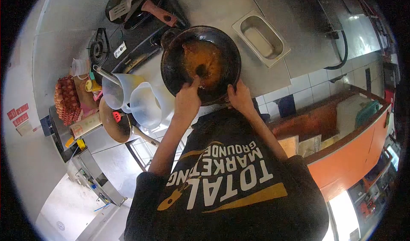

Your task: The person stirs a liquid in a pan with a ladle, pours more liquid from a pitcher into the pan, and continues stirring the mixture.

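The left hand [188, 98] is closed round a small dark tool [199, 71], its tip down inside the pan [200, 63] on the orange-brown residue [200, 57] that coats the bottom. The right hand [240, 96] grips the near rim of the same pan, fingers curled over the edge, steadying it. So the pan sits just ahead of both hands, the left reaching into it and the right clamped on its rim, the two hands close together on its near side.

The pan rests on a steel counter [213, 6]. Beyond it to the right a rectangular steel tray [261, 38] is set into the counter. To the left, two clear plastic jugs [132, 98] stand side by side, just beside the left forearm. Farther back, a spatula [124, 6] lies in a second dark pan [141, 1] with a reddish handle [159, 12]. At the far left a tray of eggs [66, 100] sits near a gas burner [99, 48]. The person wears a black shirt [226, 189] with white lettering.
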Available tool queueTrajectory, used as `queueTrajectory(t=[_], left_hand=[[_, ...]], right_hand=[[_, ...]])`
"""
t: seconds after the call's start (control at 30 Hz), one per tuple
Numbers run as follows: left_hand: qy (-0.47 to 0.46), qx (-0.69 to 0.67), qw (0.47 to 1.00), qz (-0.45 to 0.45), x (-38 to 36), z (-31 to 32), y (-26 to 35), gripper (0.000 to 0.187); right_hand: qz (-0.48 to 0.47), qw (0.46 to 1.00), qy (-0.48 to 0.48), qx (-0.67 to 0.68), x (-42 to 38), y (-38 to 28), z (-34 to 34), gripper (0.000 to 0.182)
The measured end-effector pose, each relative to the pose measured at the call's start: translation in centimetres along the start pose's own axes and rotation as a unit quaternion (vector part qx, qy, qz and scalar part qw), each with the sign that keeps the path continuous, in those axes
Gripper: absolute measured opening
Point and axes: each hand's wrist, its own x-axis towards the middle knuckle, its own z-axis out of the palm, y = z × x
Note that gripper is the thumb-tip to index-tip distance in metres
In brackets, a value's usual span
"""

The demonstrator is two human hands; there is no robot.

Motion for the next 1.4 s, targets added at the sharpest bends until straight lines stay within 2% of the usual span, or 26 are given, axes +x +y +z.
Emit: queueTrajectory(t=[0.07, 0.17, 0.27, 0.37, 0.47, 0.57, 0.67, 0.77, 0.87, 0.9, 0.97, 1.0, 1.07, 1.17, 1.27, 1.33, 1.4], left_hand=[[-0.019, 0.011, 0.999, -0.041, -0.8, -0.4, -0.2, 0.057], [0.001, 0.004, 1.000, 0.008, 0.2, 1.6, -1.7, 0.053], [0.068, -0.036, 0.996, 0.038, 2.3, 2.7, -0.7, 0.056], [0.052, -0.050, 0.996, 0.050, 3.7, 3.5, -1.2, 0.058], [0.031, -0.107, 0.991, 0.075, 3.3, 2.2, -1.1, 0.049], [0.028, -0.089, 0.993, 0.077, 2.0, 3.6, 0.4, 0.047], [0.040, -0.009, 0.999, 0.024, 3.3, 3.7, 1.1, 0.040], [0.036, 0.020, 0.999, 0.028, 5.0, 1.8, -0.1, 0.039], [0.055, -0.005, 0.997, 0.056, 3.7, 0.5, -2.2, 0.045], [0.062, -0.017, 0.996, 0.067, 2.8, 0.6, -2.4, 0.048], [-0.001, -0.030, 0.999, 0.042, 0.9, 0.9, -1.5, 0.050], [-0.032, -0.037, 0.998, 0.026, 0.3, 1.2, -1.0, 0.051], [-0.020, -0.054, 0.998, 0.004, -0.1, 2.9, 0.2, 0.051], [-0.005, -0.068, 0.998, 0.011, 1.5, 3.5, 0.4, 0.049], [0.020, -0.101, 0.994, 0.031, 4.0, 4.0, -0.8, 0.046], [0.054, -0.157, 0.984, 0.063, 4.9, 2.8, -1.0, 0.044], [0.042, -0.111, 0.989, 0.084, 4.2, 2.2, 0.4, 0.043]], right_hand=[[0.060, 0.995, -0.044, 0.067, -0.1, -0.4, -0.3, 0.029], [-0.053, 0.998, 0.000, 0.020, 0.3, 0.2, 1.0, 0.028], [-0.123, 0.991, 0.048, 0.013, 0.4, 0.1, 0.7, 0.029], [-0.022, 0.997, -0.012, 0.076, -0.2, -1.1, -0.5, 0.027], [-0.039, 0.999, -0.003, -0.008, 0.2, 2.0, 0.9, 0.023], [-0.014, 0.999, -0.015, 0.046, -0.4, -1.0, -0.9, 0.026], [0.097, 0.988, -0.075, 0.090, -0.2, -1.3, -1.2, 0.023], [-0.045, 0.999, 0.016, 0.018, -0.2, 0.5, 0.1, 0.022], [-0.130, 0.987, 0.086, -0.043, 0.1, 1.5, 1.0, 0.022], [-0.109, 0.992, 0.065, 0.000, 0.2, 1.2, 0.7, 0.023], [-0.065, 0.994, 0.019, 0.087, 0.0, -0.2, -0.4, 0.024], [-0.036, 0.997, 0.003, 0.065, 0.0, -0.5, -0.7, 0.025], [0.018, 0.999, -0.031, 0.020, 0.1, -1.1, -1.1, 0.025], [-0.079, 0.997, 0.023, -0.015, 0.4, 1.0, 0.2, 0.028], [-0.008, 1.000, -0.005, 0.026, 0.5, 1.5, 0.4, 0.030], [0.002, 0.999, -0.010, 0.045, 0.9, 2.1, 0.9, 0.031], [-0.005, 1.000, -0.001, 0.017, 0.5, 2.7, 0.8, 0.032]])
